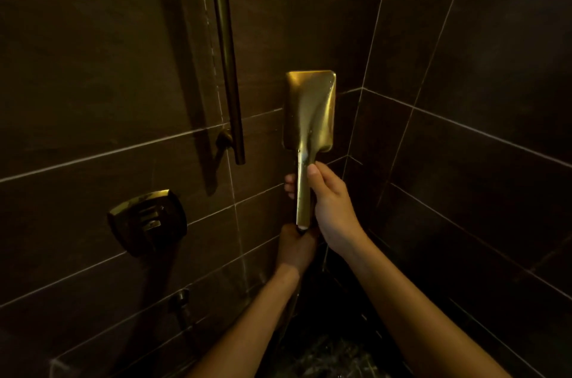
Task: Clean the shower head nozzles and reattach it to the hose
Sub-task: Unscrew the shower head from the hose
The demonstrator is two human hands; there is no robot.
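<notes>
hose end hidden inside the left hand (295, 246), nozzles unseen

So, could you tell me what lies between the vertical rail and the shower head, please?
In the head view, only bare dark wall tile with a grout line lies between the rail and the shower head; nothing hangs or stands there.

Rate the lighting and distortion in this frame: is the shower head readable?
Head view: dim and yellow-tinted, with tiles nearly black; the shower head catches the light with mild glare, so its back reads clearly, nozzles unseen. Grout lines bow from the wide-angle lens. The rail casts a soft shadow. The left hand sits in shade, the right hand brighter.
</notes>
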